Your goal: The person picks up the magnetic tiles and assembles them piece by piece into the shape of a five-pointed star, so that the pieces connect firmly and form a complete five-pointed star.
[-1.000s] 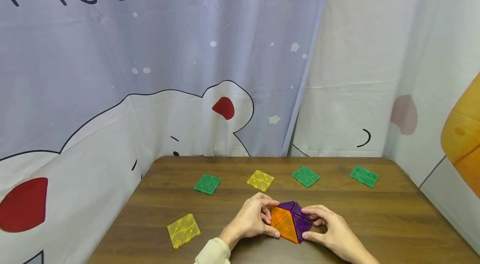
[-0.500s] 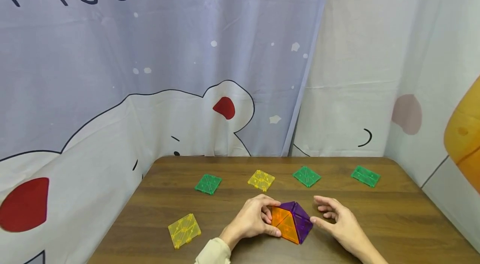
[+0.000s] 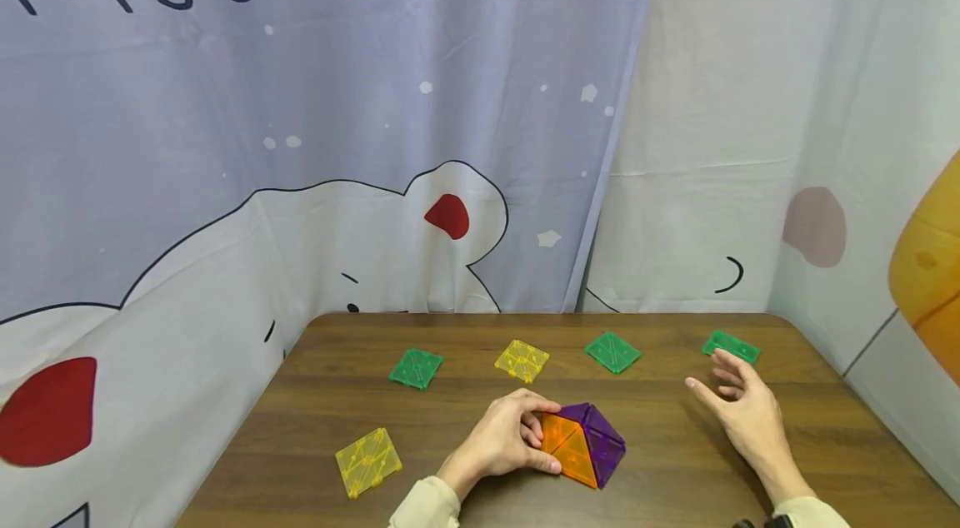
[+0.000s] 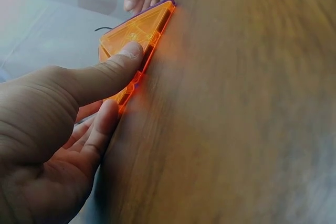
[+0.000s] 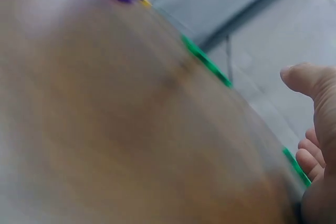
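A pyramid-like piece of orange and purple magnetic tiles [image 3: 602,440] stands on the table. My left hand [image 3: 502,438] grips its orange side, thumb low on the front and index finger at the upper edge. From the left wrist view, the thumb presses on an orange triangular tile [image 4: 142,27]. Well to the right, my right hand [image 3: 750,415] is raised with parted fingers and holds nothing. Just beyond its fingertips lies a green rectangular tile [image 3: 727,342], partly covered by them. The right wrist view is blurred and shows the thumb and some fingers of that hand [image 5: 323,111].
On the wooden table [image 3: 465,411], a green tile [image 3: 416,368], a yellow tile [image 3: 522,361] and another green tile [image 3: 612,352] lie flat in the back row. A second yellow tile [image 3: 368,462] lies front left. A printed curtain [image 3: 360,112] hangs behind.
My right hand has let go of the purple side and moved right and away from me, up to the far-right green tile. The left hand keeps its grip on the piece.
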Tool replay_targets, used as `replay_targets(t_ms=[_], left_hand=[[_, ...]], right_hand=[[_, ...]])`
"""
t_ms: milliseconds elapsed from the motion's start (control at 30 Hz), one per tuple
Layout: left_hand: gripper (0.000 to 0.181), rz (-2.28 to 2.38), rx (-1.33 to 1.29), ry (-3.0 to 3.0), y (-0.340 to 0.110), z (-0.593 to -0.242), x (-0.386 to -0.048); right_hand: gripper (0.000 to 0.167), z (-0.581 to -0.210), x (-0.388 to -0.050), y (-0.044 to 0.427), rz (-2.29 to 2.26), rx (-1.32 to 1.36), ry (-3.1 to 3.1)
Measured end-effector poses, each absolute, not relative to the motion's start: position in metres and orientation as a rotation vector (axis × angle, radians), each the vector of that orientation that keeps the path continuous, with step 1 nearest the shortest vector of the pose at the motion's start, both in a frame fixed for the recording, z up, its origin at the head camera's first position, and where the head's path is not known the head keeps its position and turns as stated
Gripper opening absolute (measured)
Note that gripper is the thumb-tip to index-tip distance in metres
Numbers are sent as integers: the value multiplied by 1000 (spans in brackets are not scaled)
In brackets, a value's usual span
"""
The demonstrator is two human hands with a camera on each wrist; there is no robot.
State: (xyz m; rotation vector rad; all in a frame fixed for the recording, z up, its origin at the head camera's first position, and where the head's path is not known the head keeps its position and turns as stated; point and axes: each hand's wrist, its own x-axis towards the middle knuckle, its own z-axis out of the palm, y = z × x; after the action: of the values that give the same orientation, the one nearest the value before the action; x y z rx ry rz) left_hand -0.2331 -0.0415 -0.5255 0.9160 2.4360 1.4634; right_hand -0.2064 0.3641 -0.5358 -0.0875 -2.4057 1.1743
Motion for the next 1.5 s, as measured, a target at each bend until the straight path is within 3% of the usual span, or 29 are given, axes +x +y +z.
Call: replay_targets(t_ms=[300, 800, 933, 1167, 1367, 1500], left_hand=[[72, 1465, 920, 2412, -41, -526, -234], [73, 1476, 935, 2415, -43, -525, -234], [72, 1472, 944, 2419, -43, -527, -235], [72, 1468, 943, 2420, -43, -525, -235], [72, 1465, 951, 2413, -45, -523, -235], [71, 1477, 956, 2388, -46, -524, -234]], right_hand=[[92, -535, -218, 413, 1025, -294, -2404], [103, -536, -248, 443, 850, -196, -2541], [97, -536, -251, 445, 780, -164, -2582], [73, -537, -252, 445, 723, -112, -2559], [76, -533, -247, 447, 790, -36, -2656], [73, -531, -237, 449, 866, 150, -2724]])
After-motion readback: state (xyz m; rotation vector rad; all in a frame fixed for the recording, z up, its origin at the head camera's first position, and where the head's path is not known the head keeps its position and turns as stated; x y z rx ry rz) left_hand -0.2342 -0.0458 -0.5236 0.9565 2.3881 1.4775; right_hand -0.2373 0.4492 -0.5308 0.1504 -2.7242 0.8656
